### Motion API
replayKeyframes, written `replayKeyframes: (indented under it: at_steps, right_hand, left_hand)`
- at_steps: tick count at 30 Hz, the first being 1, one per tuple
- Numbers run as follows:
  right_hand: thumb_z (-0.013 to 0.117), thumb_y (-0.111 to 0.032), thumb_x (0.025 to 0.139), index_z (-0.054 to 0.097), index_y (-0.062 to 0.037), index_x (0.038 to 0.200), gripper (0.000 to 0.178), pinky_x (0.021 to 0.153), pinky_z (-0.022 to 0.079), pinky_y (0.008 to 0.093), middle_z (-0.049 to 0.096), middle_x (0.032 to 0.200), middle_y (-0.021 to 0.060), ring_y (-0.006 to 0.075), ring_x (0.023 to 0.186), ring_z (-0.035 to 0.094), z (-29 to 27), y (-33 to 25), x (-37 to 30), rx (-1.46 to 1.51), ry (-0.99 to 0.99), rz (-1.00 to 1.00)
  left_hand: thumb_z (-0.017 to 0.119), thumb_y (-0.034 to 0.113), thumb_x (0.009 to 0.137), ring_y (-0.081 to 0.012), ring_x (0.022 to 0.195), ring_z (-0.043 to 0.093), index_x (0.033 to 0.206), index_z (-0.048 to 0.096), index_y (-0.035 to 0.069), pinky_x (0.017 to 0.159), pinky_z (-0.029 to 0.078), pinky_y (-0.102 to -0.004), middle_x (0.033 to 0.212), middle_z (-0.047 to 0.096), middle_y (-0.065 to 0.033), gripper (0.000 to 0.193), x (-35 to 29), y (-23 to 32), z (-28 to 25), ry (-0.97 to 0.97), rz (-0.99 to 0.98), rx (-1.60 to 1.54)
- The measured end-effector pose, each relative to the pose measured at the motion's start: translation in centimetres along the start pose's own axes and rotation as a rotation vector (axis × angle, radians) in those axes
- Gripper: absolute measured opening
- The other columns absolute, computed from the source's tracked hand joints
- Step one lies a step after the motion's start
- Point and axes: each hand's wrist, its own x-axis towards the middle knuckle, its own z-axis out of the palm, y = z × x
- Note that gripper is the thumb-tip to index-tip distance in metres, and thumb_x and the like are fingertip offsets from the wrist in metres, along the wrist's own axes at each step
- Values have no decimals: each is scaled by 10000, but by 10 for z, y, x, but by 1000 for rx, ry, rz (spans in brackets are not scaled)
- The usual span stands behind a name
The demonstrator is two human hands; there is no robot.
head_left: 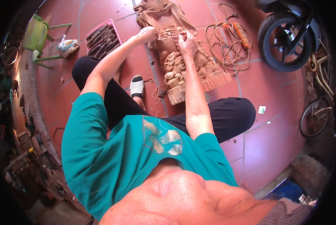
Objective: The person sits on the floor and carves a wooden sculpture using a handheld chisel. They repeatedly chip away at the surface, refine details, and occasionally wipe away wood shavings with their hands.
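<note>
A carved wooden sculpture point(174, 60) lies on the floor in front of me, its surface covered with rounded, coin-like and draped relief. My left hand point(148, 34) is closed at its left edge, near the upper middle; anything inside the fingers is hidden. Over the right part of the carving, my right hand point(187, 44) has its thumb and fingers bent together in a pinch. What it grips, if anything, is too small to make out. Both forearms reach forward between my spread knees.
A pink basket point(116, 30) of dark, rod-like tools stands left of the carving, near a plastic bag point(67, 47) and a green chair point(36, 33). To the right lie an orange power strip point(241, 35) with coiled cable and a motorbike wheel point(266, 41). Wood shavings litter the tiles near my sandalled foot point(136, 87).
</note>
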Motion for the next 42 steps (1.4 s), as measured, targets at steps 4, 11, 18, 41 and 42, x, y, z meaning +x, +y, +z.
replayKeyframes:
  at_steps: [4, 11, 18, 41, 42]
  right_hand:
    - [677, -202, 823, 695, -123, 903, 114, 730, 527, 415, 703, 842, 85, 290, 816, 679, -2, -11, 1, -9, -27, 29]
    - [684, -237, 848, 697, -157, 955, 135, 673, 516, 382, 709, 797, 63, 241, 739, 689, 3, 7, 3, -32, -9, -19]
    - [682, -195, 827, 692, -126, 926, 121, 717, 517, 410, 682, 844, 79, 274, 797, 670, 0, -6, 3, -27, -34, 5]
    - [680, -201, 835, 684, -136, 930, 115, 695, 515, 401, 676, 822, 58, 250, 771, 668, 2, -4, 1, -19, -23, -13]
    - [675, -188, 831, 682, -130, 921, 107, 704, 514, 413, 659, 829, 58, 257, 781, 659, 1, -4, 2, -6, -25, -23]
  left_hand:
    - [610, 179, 840, -380, 781, 675, 882, 677, 62, 691, 526, -476, 794, 680, -197, 141, 4, -10, 3, 287, -47, -7]
    - [624, 143, 794, -359, 788, 684, 862, 701, 60, 689, 527, -458, 813, 693, -187, 133, 1, 5, 8, 14, 23, 8]
    - [662, 194, 820, -334, 849, 694, 931, 729, 63, 770, 538, -428, 865, 717, -164, 185, 4, -1, -4, 107, -15, -132]
    - [597, 170, 843, -375, 788, 678, 842, 658, 41, 696, 522, -473, 819, 694, -185, 143, 6, 12, 29, 292, 12, -22]
    - [588, 162, 842, -385, 779, 675, 828, 649, 36, 686, 520, -482, 809, 689, -195, 141, 6, 14, 29, 302, 49, 28]
